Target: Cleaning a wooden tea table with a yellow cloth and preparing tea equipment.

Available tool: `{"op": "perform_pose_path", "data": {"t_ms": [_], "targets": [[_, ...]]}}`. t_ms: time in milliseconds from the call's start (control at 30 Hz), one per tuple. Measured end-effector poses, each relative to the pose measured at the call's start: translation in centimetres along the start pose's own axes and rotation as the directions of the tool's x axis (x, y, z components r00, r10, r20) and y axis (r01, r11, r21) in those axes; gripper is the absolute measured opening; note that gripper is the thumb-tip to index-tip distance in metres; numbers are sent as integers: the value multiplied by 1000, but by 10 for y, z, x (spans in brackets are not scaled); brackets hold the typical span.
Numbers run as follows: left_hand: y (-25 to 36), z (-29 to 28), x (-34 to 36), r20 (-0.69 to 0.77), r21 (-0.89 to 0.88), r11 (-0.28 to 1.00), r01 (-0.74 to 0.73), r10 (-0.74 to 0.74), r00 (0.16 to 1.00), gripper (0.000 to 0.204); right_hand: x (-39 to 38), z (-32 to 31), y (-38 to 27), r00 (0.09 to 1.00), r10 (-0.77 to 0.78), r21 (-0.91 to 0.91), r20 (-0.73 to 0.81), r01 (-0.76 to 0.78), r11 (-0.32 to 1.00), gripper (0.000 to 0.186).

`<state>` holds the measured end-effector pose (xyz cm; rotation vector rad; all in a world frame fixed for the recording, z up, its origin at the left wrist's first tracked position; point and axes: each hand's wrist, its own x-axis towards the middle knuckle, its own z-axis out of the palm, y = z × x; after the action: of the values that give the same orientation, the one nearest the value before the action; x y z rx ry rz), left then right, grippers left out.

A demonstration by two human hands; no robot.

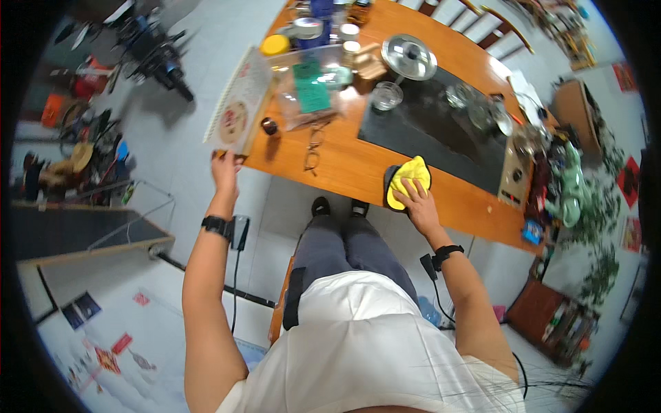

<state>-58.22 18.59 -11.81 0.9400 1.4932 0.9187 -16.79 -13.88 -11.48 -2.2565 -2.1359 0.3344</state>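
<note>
A slip of the yellow cloth (414,171) off the near edge of the table (351,172) was judged possible if pressed too far outward; the glasses (313,153) could be knocked by a leftward sweep. The cloth was seen as bright, rumpled and dark-edged, covered partly by the spread, unclenched right hand (418,204); whether anything was gripped by the left hand (225,172) could not be told

The cloth (415,170) is yellow with dark edging, the table (348,160) orange-brown, the panel (413,129) black.
</note>
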Motion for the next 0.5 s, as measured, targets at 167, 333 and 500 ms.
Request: {"op": "perform_pose_path", "data": {"t_ms": [167,333,500], "targets": [[-16,-7,-35,-22,136,989,62,-59,998,53,-82,17,46,908,355,9,-223,-362,932,56],[-33,3,-63,215,416,873,-253,175,961,36,-49,43,41,740,613,48,-276,-626,778,62],[-3,94,-113,580,513,607,-607,276,767,28,8,34,6,932,320,134,-171,-300,945,54]]}}
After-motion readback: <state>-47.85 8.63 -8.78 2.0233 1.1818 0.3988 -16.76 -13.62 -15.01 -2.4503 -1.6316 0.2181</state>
